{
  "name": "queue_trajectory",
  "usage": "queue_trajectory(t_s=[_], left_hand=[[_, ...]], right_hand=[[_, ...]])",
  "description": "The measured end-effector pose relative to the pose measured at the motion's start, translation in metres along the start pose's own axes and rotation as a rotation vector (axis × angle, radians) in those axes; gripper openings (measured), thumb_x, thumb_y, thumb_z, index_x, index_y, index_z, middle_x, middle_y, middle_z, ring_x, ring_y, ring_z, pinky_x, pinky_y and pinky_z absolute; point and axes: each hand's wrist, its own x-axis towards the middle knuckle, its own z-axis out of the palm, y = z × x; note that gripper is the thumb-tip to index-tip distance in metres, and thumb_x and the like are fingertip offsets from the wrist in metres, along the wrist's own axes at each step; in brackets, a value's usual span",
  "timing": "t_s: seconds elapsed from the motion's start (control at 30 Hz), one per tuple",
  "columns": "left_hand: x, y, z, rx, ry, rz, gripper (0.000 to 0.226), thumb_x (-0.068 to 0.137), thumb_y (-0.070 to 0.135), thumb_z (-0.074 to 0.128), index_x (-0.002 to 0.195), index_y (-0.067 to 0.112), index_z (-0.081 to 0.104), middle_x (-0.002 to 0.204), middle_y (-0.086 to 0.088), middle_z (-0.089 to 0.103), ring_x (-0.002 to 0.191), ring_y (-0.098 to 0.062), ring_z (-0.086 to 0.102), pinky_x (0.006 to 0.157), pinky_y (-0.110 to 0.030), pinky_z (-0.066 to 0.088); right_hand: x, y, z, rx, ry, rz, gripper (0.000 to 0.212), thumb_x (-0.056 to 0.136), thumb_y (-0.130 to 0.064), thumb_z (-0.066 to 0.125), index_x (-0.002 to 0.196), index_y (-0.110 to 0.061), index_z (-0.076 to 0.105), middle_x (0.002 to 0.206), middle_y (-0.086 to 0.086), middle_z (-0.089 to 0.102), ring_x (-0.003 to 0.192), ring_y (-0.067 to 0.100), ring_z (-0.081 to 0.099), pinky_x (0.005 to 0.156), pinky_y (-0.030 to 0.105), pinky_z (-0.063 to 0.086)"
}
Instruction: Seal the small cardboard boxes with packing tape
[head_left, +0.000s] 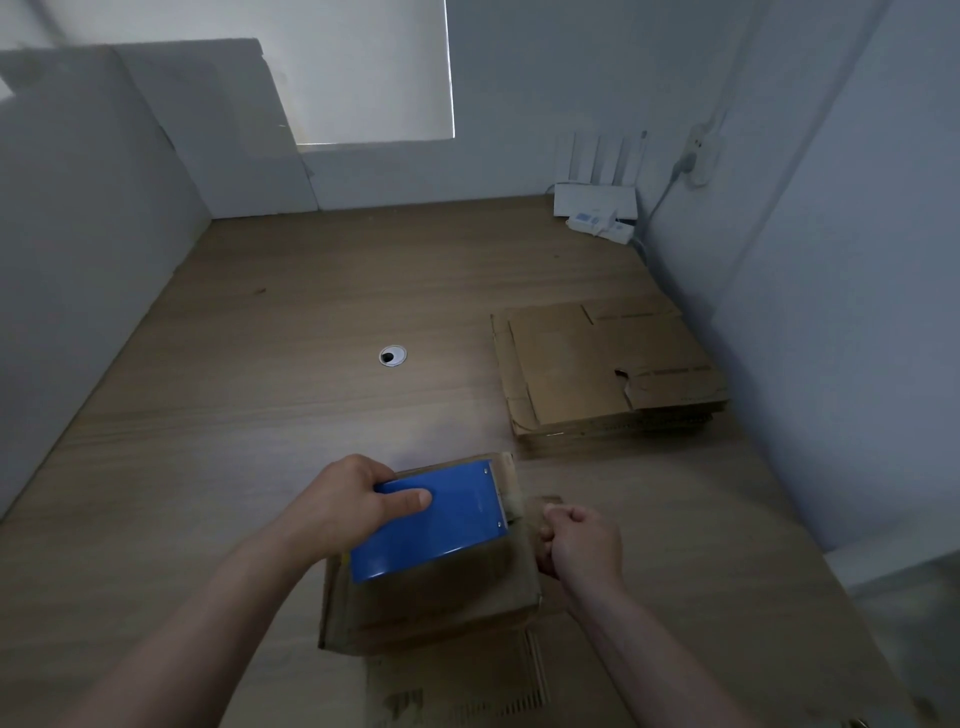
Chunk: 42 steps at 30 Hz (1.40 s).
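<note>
Grips the blue tape dispenser (441, 525) in the left hand (348, 506): thumb laid flat across the blue top face, the other fingers curled round its far left edge and hidden behind it. Rests or hovers the dispenser over the top of the small cardboard box (441, 608); cannot tell whether touching.

Place of the box: near edge of the wooden desk (311, 364), about centre, directly beneath the left thumb and just left of the right hand (584, 545).

Pinches the free end of the packing tape (530, 512) in the right hand, fingers curled in close, back of the hand up, just past the box's right edge. Stretches a short brownish strip from the dispenser's right end across to those fingertips, over the box's far right corner.

Beneath the box, toward the near edge: a flat cardboard sheet (467, 691) with printed marks. Farther off to the right: a stack of flattened boxes (597, 374), well apart from both hands. Mid-desk: a round cable hole (392, 355). Far right corner, against the wall: a white router (595, 200) with upright antennas, a white power strip (602, 226) just in front of it.
</note>
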Motion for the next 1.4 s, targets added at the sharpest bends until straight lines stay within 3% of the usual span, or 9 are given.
queue_trajectory(t_s=[0.1, 0.17, 0.3, 0.43, 0.57, 0.77, 0.87, 0.97, 1.4], left_hand=[[0.000, 0.000, 0.002, 0.009, -0.003, -0.005, 0.034, 0.089, 0.054, 0.065, 0.084, 0.020, 0.070, 0.077, -0.007, 0.069, 0.068, -0.017, 0.061, 0.064, -0.031, 0.046], [0.001, -0.001, 0.002, 0.005, -0.003, -0.008, 0.035, 0.088, 0.054, 0.066, 0.083, 0.020, 0.070, 0.074, -0.005, 0.068, 0.066, -0.016, 0.060, 0.063, -0.031, 0.046], [0.002, -0.001, 0.005, -0.011, 0.018, -0.004, 0.035, 0.088, 0.052, 0.068, 0.081, 0.018, 0.071, 0.066, -0.002, 0.064, 0.062, -0.015, 0.057, 0.059, -0.029, 0.042], [0.001, -0.001, 0.005, -0.023, 0.009, 0.002, 0.033, 0.088, 0.052, 0.067, 0.086, 0.019, 0.072, 0.078, -0.006, 0.070, 0.071, -0.018, 0.063, 0.064, -0.031, 0.047], [0.001, -0.001, 0.003, -0.016, -0.006, 0.017, 0.035, 0.088, 0.053, 0.067, 0.087, 0.019, 0.072, 0.082, -0.011, 0.072, 0.069, -0.017, 0.062, 0.062, -0.031, 0.046], [-0.004, -0.015, -0.009, -0.056, -0.062, 0.087, 0.036, 0.087, 0.054, 0.067, 0.079, 0.019, 0.072, 0.073, -0.015, 0.065, 0.063, -0.018, 0.058, 0.062, -0.033, 0.044], [-0.013, -0.037, -0.020, -0.118, -0.043, 0.074, 0.059, 0.079, 0.066, 0.068, 0.083, 0.007, 0.073, 0.076, -0.022, 0.064, 0.062, -0.020, 0.056, 0.063, -0.035, 0.042], [-0.026, -0.057, -0.031, -0.190, -0.053, 0.062, 0.080, 0.062, 0.081, 0.066, 0.082, 0.004, 0.071, 0.066, -0.011, 0.061, 0.058, -0.017, 0.053, 0.061, -0.032, 0.040], [-0.039, -0.072, -0.030, -0.289, -0.021, 0.083, 0.041, 0.085, 0.051, 0.067, 0.070, 0.013, 0.067, 0.056, 0.003, 0.060, 0.051, -0.009, 0.052, 0.059, -0.029, 0.039]], right_hand=[[0.004, 0.003, 0.007, -0.069, -0.057, 0.055, 0.009, 0.097, -0.018, 0.062, 0.101, -0.013, 0.068, 0.094, 0.009, 0.069, 0.079, 0.021, 0.066, 0.069, 0.038, 0.059], [0.000, -0.001, 0.008, -0.269, -0.045, -0.039, 0.026, 0.096, -0.025, 0.064, 0.120, -0.017, 0.059, 0.102, -0.001, 0.066, 0.088, 0.015, 0.062, 0.075, 0.038, 0.056], [-0.010, -0.009, -0.001, -0.618, 0.077, -0.338, 0.051, 0.094, -0.025, 0.065, 0.140, -0.026, 0.043, 0.127, -0.002, 0.054, 0.101, 0.008, 0.052, 0.068, 0.020, 0.039], [-0.025, -0.006, 0.007, -0.490, -0.011, -0.407, 0.017, 0.104, -0.033, 0.045, 0.113, -0.027, 0.058, 0.099, -0.006, 0.060, 0.089, 0.009, 0.058, 0.072, 0.023, 0.048], [-0.031, 0.013, 0.015, -0.488, -0.053, -0.321, 0.037, 0.105, -0.044, 0.038, 0.085, -0.024, 0.062, 0.081, 0.002, 0.063, 0.075, 0.017, 0.060, 0.068, 0.033, 0.049], [-0.023, 0.012, 0.013, -0.664, -0.038, -0.421, 0.042, 0.105, -0.045, 0.037, 0.078, -0.025, 0.061, 0.072, -0.001, 0.059, 0.069, 0.015, 0.056, 0.060, 0.031, 0.043], [-0.024, 0.010, 0.011, -0.744, -0.006, -0.488, 0.045, 0.106, -0.042, 0.036, 0.070, -0.022, 0.055, 0.069, -0.002, 0.056, 0.064, 0.011, 0.050, 0.055, 0.029, 0.035], [-0.024, 0.010, 0.011, -0.778, -0.013, -0.531, 0.046, 0.106, -0.041, 0.036, 0.069, -0.020, 0.055, 0.068, -0.002, 0.056, 0.065, 0.012, 0.051, 0.055, 0.031, 0.037], [-0.025, 0.013, 0.016, -0.857, 0.021, -0.590, 0.046, 0.105, -0.044, 0.033, 0.076, -0.020, 0.060, 0.071, 0.000, 0.060, 0.069, 0.019, 0.056, 0.064, 0.041, 0.048]])
